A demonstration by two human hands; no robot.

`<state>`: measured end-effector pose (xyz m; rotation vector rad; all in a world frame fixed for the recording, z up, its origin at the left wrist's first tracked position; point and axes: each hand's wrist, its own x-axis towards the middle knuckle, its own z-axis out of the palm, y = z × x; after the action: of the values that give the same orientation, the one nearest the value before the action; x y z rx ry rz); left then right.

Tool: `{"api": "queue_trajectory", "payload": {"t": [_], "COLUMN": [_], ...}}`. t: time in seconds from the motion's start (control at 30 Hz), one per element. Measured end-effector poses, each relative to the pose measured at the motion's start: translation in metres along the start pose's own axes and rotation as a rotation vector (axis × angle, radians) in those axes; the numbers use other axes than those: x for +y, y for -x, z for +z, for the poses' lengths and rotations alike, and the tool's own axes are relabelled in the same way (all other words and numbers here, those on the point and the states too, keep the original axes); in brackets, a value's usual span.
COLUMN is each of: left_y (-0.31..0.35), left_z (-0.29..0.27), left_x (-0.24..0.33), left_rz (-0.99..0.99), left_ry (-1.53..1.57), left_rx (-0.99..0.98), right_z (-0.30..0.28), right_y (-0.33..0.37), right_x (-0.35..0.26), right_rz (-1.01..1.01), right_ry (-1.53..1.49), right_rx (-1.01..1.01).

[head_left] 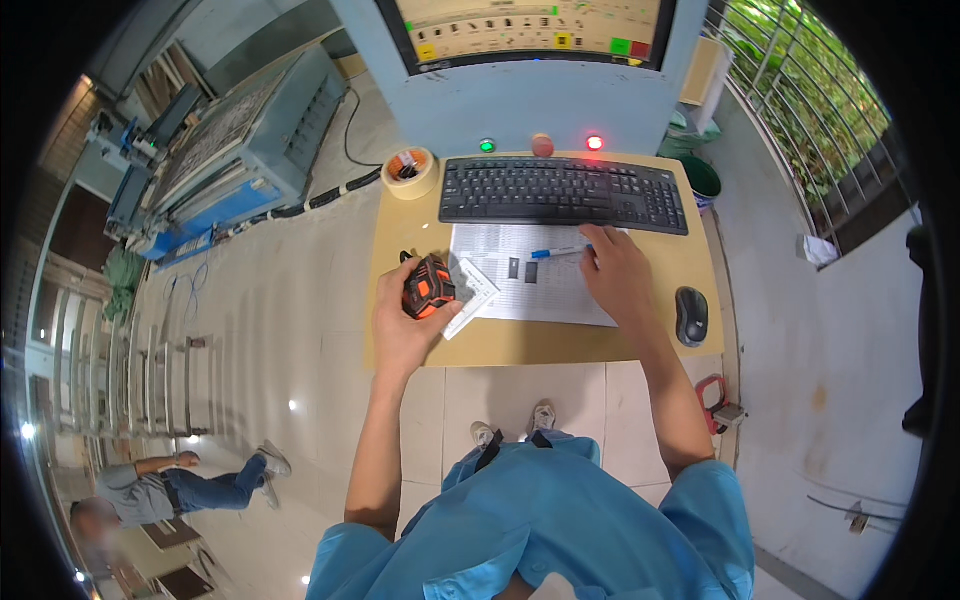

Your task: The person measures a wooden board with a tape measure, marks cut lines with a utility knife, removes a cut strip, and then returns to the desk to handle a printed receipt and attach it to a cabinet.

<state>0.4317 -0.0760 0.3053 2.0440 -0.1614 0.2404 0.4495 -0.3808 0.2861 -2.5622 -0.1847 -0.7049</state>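
My left hand is wrapped round an orange and black tape measure over the left part of the desk. Beside it, a white folded paper or card lies at an angle near my thumb. On the desk is a printed sheet with rows of a table and two small dark rectangles on it. Over this sheet, my right hand has thumb and forefinger at the right end of a blue pen, closed about it. The pen lies nearly level, its other end pointing left.
A black keyboard fills the desk's back, a tape roll left of it. A mouse sits at right. Behind stand lit buttons and a screen. At far left are a machine and another person.
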Motion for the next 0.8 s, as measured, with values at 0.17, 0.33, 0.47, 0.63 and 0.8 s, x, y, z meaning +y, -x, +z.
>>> {"api": "queue_trajectory", "payload": {"t": [0.17,0.33,0.47,0.63,0.8], "left_y": [0.020,0.043,0.044,0.036,0.035], "left_z": [-0.014,-0.016,-0.014,-0.007,-0.005], "left_x": [-0.004,0.002,-0.004,-0.010,-0.018], "left_rz": [0.048,0.058,0.083,0.074,0.046], "left_ry": [0.085,0.060,0.040,0.022,0.077], "left_rx": [-0.061,-0.102,-0.090,-0.139,-0.128], "right_z": [0.073,0.143,0.164,0.128,0.022], "right_y": [-0.090,-0.168,-0.187,-0.181,-0.095], "right_x": [-0.075,-0.124,-0.131,-0.120,-0.084], "right_rz": [-0.296,-0.245,-0.278,-0.265,-0.318], "right_ry": [-0.225,0.032,0.011,-0.322,-0.382], "right_rx": [-0.014,-0.390,-0.351,-0.170,-0.053]}}
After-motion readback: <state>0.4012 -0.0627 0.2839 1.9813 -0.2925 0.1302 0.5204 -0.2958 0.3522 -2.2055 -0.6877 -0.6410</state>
